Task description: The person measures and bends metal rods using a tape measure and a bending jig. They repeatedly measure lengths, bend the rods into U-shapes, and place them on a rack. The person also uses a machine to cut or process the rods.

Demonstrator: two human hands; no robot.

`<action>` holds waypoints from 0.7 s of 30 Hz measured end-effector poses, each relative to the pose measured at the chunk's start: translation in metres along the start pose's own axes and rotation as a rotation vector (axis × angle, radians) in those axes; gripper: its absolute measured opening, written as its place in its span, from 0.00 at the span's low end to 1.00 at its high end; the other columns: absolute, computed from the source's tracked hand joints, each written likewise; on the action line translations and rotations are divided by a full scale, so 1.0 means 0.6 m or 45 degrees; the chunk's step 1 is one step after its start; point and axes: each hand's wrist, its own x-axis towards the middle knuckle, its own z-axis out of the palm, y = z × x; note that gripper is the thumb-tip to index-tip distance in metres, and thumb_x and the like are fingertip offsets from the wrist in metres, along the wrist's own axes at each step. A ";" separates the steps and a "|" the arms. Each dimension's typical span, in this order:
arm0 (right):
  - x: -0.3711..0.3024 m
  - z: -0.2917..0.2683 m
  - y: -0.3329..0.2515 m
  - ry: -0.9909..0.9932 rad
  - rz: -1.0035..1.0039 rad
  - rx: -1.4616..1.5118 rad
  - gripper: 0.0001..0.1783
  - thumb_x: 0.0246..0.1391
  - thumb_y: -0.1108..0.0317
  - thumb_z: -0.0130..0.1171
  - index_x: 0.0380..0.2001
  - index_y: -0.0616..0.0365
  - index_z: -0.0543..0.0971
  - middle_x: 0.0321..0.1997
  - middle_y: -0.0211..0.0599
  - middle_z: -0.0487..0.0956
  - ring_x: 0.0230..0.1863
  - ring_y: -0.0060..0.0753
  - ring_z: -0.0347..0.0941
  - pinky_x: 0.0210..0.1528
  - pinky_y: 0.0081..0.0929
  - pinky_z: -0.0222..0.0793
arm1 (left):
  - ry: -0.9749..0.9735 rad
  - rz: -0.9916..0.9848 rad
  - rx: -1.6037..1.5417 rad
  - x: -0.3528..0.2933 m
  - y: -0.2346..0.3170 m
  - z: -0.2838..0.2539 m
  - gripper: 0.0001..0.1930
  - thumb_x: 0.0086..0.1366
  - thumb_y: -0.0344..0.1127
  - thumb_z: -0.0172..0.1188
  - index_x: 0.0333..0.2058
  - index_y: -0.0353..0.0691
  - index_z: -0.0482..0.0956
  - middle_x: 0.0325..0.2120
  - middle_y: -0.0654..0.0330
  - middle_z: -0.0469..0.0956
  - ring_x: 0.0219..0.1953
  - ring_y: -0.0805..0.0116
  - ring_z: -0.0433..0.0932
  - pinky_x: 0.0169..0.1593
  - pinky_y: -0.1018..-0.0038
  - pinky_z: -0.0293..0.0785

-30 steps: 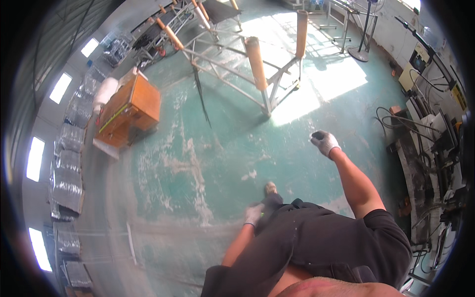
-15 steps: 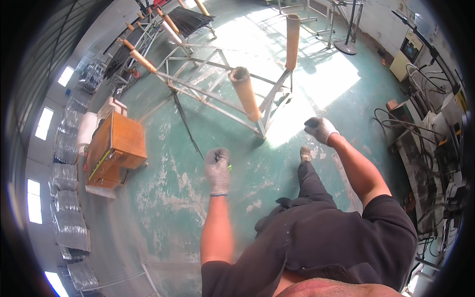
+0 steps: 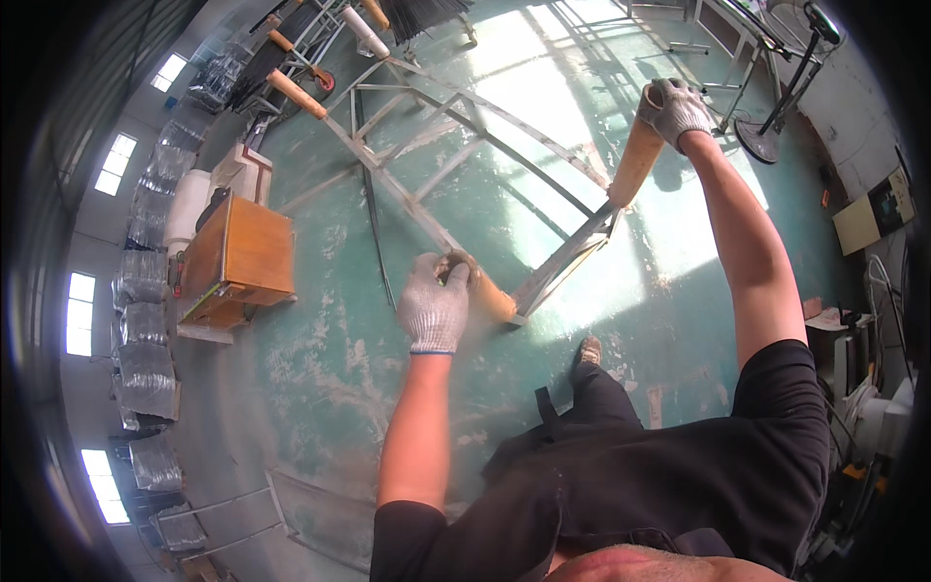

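A metal frame (image 3: 388,181) stands on the floor in front of me, with brown cardboard tubes upright at its near corners. My left hand (image 3: 433,303), in a pale grey-palmed glove, is curled at the top of the near tube (image 3: 495,295), its fingers on the rim. At the right corner, my gloved right hand (image 3: 676,109) grips the open top of a taller tube (image 3: 636,163) with my arm stretched out. A bit of bright green shows by the left fingers, too small to name.
A wooden cabinet (image 3: 260,250) stands at the left. Farther off, a second rack holds dark rods (image 3: 412,14). A round-based stand (image 3: 756,142) is at the far right, with machinery (image 3: 878,427) beside me. Silvery wrapped bundles (image 3: 145,335) line the left wall.
Both hands have reached forward from free air and taken hold of the two tube tops. My body has come closer to the metal frame, which looks tilted differently in view.
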 end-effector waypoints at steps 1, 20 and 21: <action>0.034 0.003 0.004 0.003 0.010 0.008 0.40 0.57 0.43 0.74 0.69 0.43 0.78 0.73 0.45 0.77 0.72 0.58 0.73 0.74 0.49 0.70 | 0.005 0.002 0.071 0.004 0.009 0.001 0.21 0.64 0.48 0.73 0.51 0.45 0.85 0.45 0.48 0.88 0.48 0.44 0.88 0.52 0.53 0.83; 0.074 0.000 -0.027 -0.412 -0.025 0.054 0.24 0.54 0.48 0.66 0.49 0.49 0.87 0.58 0.45 0.87 0.61 0.53 0.83 0.63 0.45 0.79 | -0.059 -0.097 0.409 -0.070 -0.004 -0.043 0.17 0.61 0.35 0.62 0.50 0.50 0.83 0.40 0.48 0.88 0.43 0.42 0.88 0.46 0.49 0.83; 0.061 -0.009 -0.021 -0.437 -0.029 0.046 0.24 0.53 0.48 0.66 0.49 0.49 0.87 0.58 0.45 0.87 0.61 0.53 0.83 0.63 0.45 0.79 | -0.067 -0.116 0.370 -0.081 -0.010 -0.040 0.17 0.60 0.35 0.63 0.49 0.50 0.83 0.39 0.48 0.89 0.43 0.42 0.88 0.46 0.49 0.83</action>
